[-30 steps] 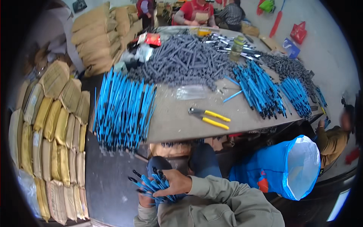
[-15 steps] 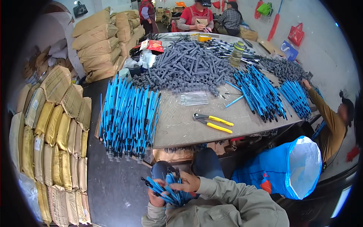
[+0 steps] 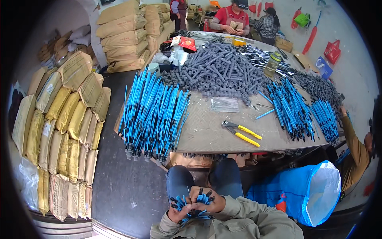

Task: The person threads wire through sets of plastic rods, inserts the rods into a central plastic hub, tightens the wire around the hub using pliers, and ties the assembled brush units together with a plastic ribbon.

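Above my lap, my left hand [image 3: 177,215] and my right hand [image 3: 215,202] are close together, both closed around thin blue rods [image 3: 205,197] with black tips. The black ends point up and outward, some by each hand. My fingers hide the middle of the bunch, so I cannot tell whether it is one bundle or two. On the table in front of me, a thick pile of similar blue rods [image 3: 153,113] with black and grey ends lies at the left. Yellow-handled pliers [image 3: 242,133] lie near the front edge, beside a clear packet of thin pins [image 3: 224,104].
A large heap of grey plastic tubes [image 3: 223,69] covers the table's middle. More blue rods [image 3: 292,107] and a bottle [image 3: 272,64] are at the right. A blue sack [image 3: 284,189] stands right of my legs; stacked sacks [image 3: 65,135] rise at the left. Other people sit around the table.
My hands have drawn closer together, and the rods now show more end-on, with tips by both hands. The view has shifted, so the table appears further right.
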Available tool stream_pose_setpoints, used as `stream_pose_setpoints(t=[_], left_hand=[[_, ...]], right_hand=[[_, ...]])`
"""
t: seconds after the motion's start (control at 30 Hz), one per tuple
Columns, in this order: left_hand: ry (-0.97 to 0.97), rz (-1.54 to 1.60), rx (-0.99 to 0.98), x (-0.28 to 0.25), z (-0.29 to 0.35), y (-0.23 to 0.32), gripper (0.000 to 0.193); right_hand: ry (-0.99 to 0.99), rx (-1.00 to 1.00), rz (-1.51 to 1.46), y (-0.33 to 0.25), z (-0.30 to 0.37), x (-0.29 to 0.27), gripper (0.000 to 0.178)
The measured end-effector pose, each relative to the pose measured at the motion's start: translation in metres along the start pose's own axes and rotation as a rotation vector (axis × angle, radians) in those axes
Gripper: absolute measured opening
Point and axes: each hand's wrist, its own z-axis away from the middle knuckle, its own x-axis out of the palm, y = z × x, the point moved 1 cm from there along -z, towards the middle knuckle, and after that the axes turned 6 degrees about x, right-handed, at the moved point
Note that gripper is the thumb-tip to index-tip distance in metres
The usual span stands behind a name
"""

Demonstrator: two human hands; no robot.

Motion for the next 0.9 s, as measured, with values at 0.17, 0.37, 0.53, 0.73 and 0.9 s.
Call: stream_pose_setpoints(t=[0.17,0.37,0.53,0.73,0.9], left_hand=[[-0.024,0.049,0.003,0.002,0.008,-0.003,0.009],[0.04,-0.139,0.012,0.011,-0.001,0.012,0.01],[-0.097,-0.076,-0.042,0.012,-0.014,0.024,0.019],[-0.118,-0.038,-0.091,0.016,-0.007,0.024,0.023],[-0.09,0.014,-0.138,0.016,-0.005,0.023,0.024]], right_hand=[[-0.031,0.037,-0.146,-0.003,0.005,0.01,0.015],[-0.011,0.042,0.054,-0.017,0.001,-0.007,0.02],[0.006,-0.085,0.261,-0.009,0.006,-0.012,0.022],[-0.004,-0.168,0.28,-0.004,0.013,-0.005,0.016],[0.0,-0.177,0.299,-0.003,0.014,-0.005,0.012]])
